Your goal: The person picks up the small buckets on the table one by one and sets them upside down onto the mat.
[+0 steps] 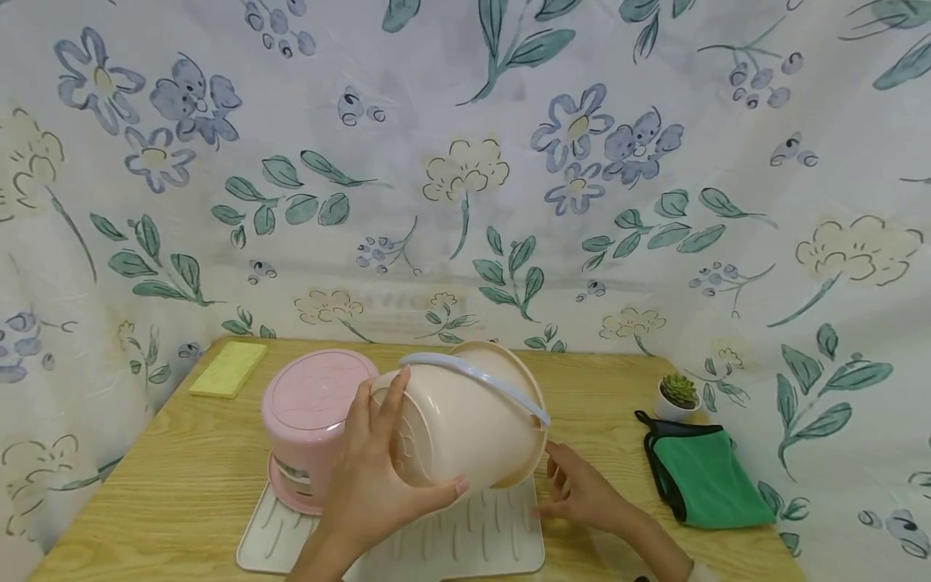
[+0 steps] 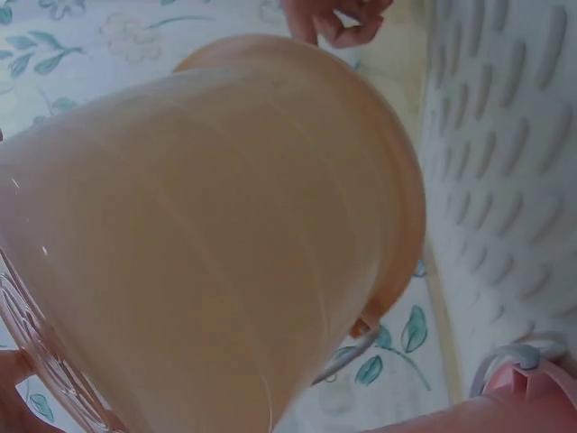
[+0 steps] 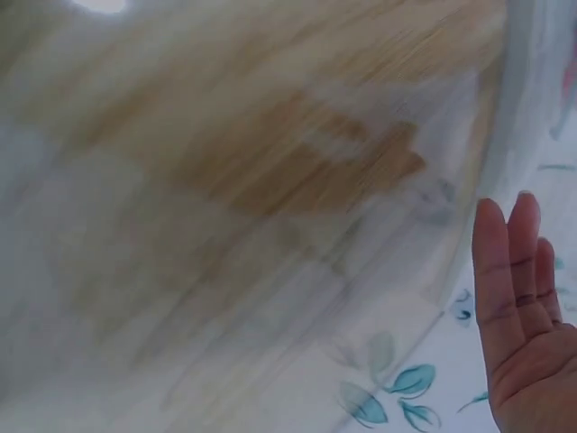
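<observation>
A cream bucket [image 1: 465, 420] with a pale blue handle [image 1: 480, 376] is held up, tipped on its side with its rim to the right. My left hand [image 1: 374, 469] grips it round the base, fingers above and thumb below. By the rim is my right hand [image 1: 582, 489]; in the right wrist view this hand [image 3: 523, 334] has several fingers extended beside the bucket. Whether it touches the rim I cannot tell. A pink bucket [image 1: 316, 396] stands upside down to the left, partly behind my left hand. Beneath both lies a white ridged drying mat [image 1: 509, 541].
At the back left of the wooden table [image 1: 174, 477] lies a yellow sponge cloth [image 1: 229, 369]. On the right are a small potted succulent [image 1: 678, 396] and a folded green cloth [image 1: 713, 477] with black edging. A floral curtain [image 1: 465, 226] hangs behind.
</observation>
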The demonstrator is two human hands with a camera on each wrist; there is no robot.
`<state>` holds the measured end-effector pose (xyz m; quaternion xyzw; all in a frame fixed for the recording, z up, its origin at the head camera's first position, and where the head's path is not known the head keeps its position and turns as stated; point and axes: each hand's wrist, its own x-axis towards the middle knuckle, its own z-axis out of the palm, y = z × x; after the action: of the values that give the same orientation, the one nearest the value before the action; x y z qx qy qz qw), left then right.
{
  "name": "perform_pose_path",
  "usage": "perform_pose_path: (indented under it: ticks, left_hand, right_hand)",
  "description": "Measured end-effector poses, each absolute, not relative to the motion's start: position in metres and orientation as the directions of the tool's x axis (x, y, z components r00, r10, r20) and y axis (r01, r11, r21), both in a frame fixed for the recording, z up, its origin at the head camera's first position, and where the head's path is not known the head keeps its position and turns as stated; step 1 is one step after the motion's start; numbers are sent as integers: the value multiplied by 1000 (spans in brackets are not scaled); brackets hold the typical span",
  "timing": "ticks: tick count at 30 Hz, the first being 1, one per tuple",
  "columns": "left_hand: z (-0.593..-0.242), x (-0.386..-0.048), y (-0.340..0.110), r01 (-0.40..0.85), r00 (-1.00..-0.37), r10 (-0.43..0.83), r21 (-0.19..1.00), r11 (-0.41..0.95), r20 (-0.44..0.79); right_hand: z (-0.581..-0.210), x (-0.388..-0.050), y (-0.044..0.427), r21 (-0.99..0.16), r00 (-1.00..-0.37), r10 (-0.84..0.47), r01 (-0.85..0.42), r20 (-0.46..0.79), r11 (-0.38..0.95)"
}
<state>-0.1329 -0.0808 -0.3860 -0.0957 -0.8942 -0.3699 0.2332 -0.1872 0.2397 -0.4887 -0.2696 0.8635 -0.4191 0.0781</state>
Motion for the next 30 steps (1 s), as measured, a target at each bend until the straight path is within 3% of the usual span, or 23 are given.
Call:
perform_pose_path:
  ticks: [13, 20, 30]
  left_hand:
    - [-395, -126, -66, 162, -945, -48, 591, 790, 323]
    - [-402, -126, -59, 127, -953, -52, 548, 827, 300]
    - [-400, -127, -53, 111, -953, -46, 486, 867, 299]
  right_hand:
    - [-485, -197, 242, -559, -818, -575, -475, -5, 680]
    - [-495, -201, 242, -454, -808, -586, -501, -58, 736]
    - [-500, -200, 245, -392, -806, -592, -548, 11, 739]
